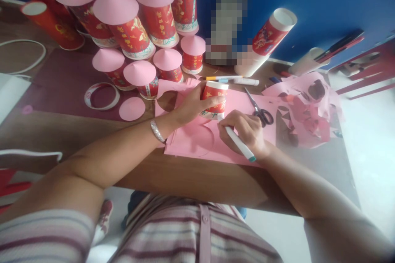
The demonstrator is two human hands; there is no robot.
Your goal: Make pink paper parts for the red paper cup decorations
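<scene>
Left hand (pixel 193 107) is clamped round a red paper cup (pixel 214 99), holding it mouth-down on the pink paper (pixel 197 139) near the front edge of the tabletop (pixel 185 181). Right hand (pixel 245 131) has its fingers (pixel 230 125) closed on a white marker (pixel 239 144), tip tucked in at the cup's rim. This looks like tracing: running the pen round the base to mark a circle. One traced circle (pixel 197 137) already shows on the sheet just in front of the cup. The next stretch of line calls for a steady press from the left hand so the cup doesn't slide, and a smooth sweep of the pen round the far side.

Counting up: one pair of scissors (pixel 261 111) lying just right of the cup, one loose pink disc (pixel 132 109) to the left, one cut-off cup rim ring (pixel 101 95) beside it. Two more pens (pixel 231 79) lie beyond the cup. Finished cups with pink cone hats (pixel 115 8) stand at the back; I make it about nine, though the top edge cuts some off. Pink scraps (pixel 305 111) are piled to the right.
</scene>
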